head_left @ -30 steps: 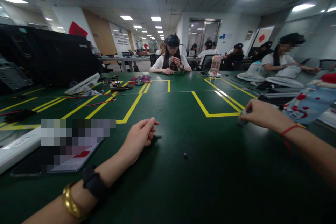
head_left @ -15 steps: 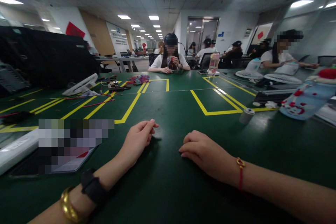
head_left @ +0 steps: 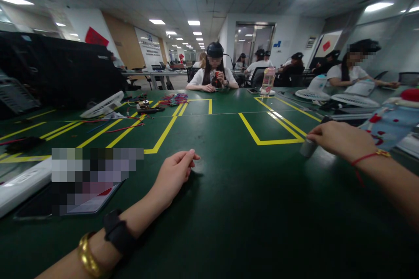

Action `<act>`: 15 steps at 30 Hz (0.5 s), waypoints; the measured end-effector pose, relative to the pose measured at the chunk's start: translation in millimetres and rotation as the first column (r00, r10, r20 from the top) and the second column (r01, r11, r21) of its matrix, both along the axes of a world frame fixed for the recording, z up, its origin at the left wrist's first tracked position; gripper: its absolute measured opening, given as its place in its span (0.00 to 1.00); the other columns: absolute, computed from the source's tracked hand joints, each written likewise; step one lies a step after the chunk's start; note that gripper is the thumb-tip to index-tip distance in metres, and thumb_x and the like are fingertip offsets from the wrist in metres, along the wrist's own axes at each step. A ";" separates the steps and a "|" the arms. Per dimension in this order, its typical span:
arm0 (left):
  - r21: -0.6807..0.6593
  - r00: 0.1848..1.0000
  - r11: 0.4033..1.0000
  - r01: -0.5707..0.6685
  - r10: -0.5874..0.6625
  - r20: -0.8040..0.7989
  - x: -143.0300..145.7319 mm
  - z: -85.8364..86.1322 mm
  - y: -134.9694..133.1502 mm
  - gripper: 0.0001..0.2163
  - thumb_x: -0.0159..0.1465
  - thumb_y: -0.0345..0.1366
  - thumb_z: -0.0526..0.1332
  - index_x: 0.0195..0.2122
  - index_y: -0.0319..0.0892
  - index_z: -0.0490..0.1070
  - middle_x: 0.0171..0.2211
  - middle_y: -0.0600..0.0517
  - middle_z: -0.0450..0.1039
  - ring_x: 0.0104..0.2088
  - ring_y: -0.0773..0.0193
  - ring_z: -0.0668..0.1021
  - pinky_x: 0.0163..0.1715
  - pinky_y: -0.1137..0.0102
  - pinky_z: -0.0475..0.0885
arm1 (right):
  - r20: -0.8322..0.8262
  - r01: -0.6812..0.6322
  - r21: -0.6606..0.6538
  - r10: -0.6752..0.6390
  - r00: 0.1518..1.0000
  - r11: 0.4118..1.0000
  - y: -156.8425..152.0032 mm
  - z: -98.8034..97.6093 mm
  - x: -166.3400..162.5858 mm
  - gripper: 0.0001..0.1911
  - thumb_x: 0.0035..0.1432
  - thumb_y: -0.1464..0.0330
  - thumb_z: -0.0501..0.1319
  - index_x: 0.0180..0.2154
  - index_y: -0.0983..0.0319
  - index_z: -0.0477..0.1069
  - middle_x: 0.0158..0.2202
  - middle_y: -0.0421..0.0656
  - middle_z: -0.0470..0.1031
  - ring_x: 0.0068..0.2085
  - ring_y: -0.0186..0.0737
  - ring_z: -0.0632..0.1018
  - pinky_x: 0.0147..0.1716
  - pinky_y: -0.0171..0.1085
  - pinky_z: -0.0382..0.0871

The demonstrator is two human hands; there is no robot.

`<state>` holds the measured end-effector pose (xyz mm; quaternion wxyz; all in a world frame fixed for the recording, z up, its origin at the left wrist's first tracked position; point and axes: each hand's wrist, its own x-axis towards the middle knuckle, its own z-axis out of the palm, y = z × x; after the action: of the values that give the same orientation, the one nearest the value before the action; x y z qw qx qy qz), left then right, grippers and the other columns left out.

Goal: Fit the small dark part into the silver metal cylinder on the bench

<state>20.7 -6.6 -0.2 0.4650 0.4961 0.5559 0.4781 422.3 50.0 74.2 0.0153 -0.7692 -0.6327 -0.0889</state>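
Observation:
My right hand (head_left: 340,137) reaches to the right side of the table, its fingers closed at the top of a small grey cylinder (head_left: 307,148). The cylinder stands on the green tabletop (head_left: 235,209), close to a corner of yellow tape; my fingers cover its upper end. Near the middle, my left hand (head_left: 175,174) rests on the table with the fingers curled in and the thumb pressed against them. Nothing shows in it. A phone-like flat slab (head_left: 98,205), partly blurred out, lies left of that hand.
A blue decorated bottle (head_left: 388,122) stands beyond my right wrist, with white fans (head_left: 312,89) behind. Wires (head_left: 173,99) and small parts lie at the far left, near a black case (head_left: 59,74). Across the table sits a person (head_left: 212,74).
My right hand has moved right and forward from the table's middle to the small grey cylinder and closed on its top. My left hand has stayed in place.

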 end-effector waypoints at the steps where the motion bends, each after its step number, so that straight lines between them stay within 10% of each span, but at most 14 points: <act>1: 0.000 1.000 1.000 0.006 -0.006 0.004 -0.4 -0.3 0.1 0.17 0.58 0.50 0.58 0.34 0.39 0.73 0.24 0.57 0.60 0.20 0.74 0.61 0.15 0.80 0.54 | -0.003 0.005 0.001 -0.005 1.000 1.000 0.5 -0.7 0.1 0.17 0.54 0.57 0.54 0.37 0.55 0.77 0.39 0.49 0.75 0.38 0.50 0.73 0.29 0.41 0.58; 15: 0.017 1.000 1.000 0.009 -0.009 -0.009 -1.2 -2.2 0.3 0.18 0.59 0.50 0.57 0.34 0.39 0.73 0.22 0.57 0.60 0.19 0.73 0.61 0.15 0.79 0.53 | -0.081 -0.089 0.039 0.091 0.993 0.995 14.2 -2.3 27.9 0.17 0.47 0.52 0.58 0.32 0.54 0.79 0.33 0.45 0.77 0.32 0.43 0.74 0.30 0.39 0.61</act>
<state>19.5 -6.2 -2.4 0.4607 0.5046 0.5516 0.4785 450.1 64.2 71.9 0.0590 -0.7425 -0.6638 -0.0674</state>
